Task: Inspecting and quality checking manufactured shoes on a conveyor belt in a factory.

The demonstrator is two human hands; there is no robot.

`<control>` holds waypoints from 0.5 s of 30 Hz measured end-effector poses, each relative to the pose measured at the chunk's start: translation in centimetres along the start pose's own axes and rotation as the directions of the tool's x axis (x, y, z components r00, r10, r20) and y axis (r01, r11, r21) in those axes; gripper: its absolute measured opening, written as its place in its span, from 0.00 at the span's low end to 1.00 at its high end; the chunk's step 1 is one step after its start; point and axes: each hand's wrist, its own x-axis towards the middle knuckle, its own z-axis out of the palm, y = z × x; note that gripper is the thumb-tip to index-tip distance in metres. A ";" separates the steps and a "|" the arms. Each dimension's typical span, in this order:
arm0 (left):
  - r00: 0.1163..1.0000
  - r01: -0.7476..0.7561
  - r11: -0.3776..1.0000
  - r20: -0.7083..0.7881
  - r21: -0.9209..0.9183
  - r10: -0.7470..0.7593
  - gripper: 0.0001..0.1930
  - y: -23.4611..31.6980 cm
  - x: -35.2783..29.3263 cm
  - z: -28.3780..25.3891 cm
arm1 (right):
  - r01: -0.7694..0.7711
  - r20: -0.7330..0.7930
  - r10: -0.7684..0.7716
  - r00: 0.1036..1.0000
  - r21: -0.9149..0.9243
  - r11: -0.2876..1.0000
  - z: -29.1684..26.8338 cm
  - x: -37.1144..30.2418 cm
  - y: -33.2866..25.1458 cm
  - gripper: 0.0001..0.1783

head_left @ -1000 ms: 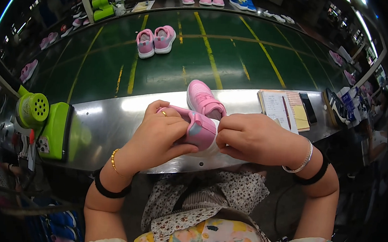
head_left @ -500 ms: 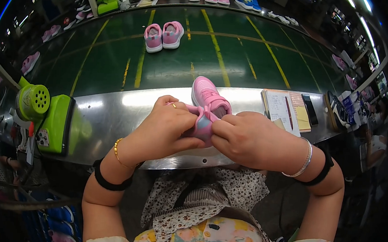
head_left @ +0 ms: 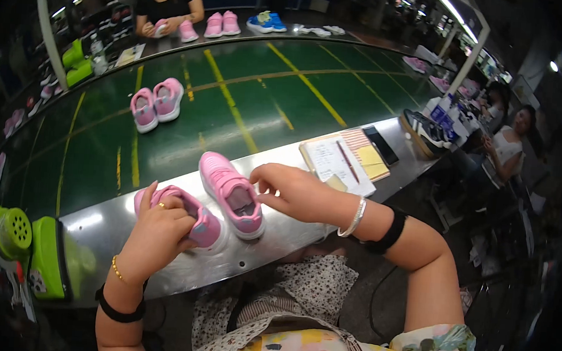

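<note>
Two pink sneakers stand side by side on the metal edge of the bench, toes pointing away from me. My left hand (head_left: 163,226) is closed over the left sneaker (head_left: 207,228), its fingers lying across the upper and hiding much of it. Beside the collar of the right sneaker (head_left: 231,195) is my right hand (head_left: 293,191), with thumb and fingers curved but apart and nothing between them. Its fingertips are close to that shoe; whether they touch it I cannot tell.
Another pink pair (head_left: 157,105) rests on the green belt (head_left: 186,136). A notebook with a pen (head_left: 347,160), a phone (head_left: 381,145) and a dark sandal (head_left: 425,131) lie to the right. At left stands a green machine (head_left: 47,257). A co-worker (head_left: 169,4) handles a shoe opposite.
The view has swung to the right. The left sneaker has come down onto the metal beside the other one. My right hand has let go of it and moved over to the right sneaker.
</note>
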 end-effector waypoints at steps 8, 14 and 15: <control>0.906 -0.419 0.902 0.009 -0.106 0.423 0.05 0.9 2.2 2.5 | -0.068 0.233 0.119 0.965 -0.217 0.974 8.2 0.1 -1.4 0.39; 0.844 0.335 0.534 -0.005 -0.776 -0.537 0.07 -8.2 -0.3 4.0 | -0.179 -0.025 0.182 0.983 -0.340 0.923 12.6 0.5 -1.2 0.28; 0.807 0.385 0.551 -0.019 -0.740 -0.590 0.13 -10.5 0.0 4.8 | -0.155 -0.055 0.145 0.988 -0.352 0.923 12.7 0.4 -1.0 0.29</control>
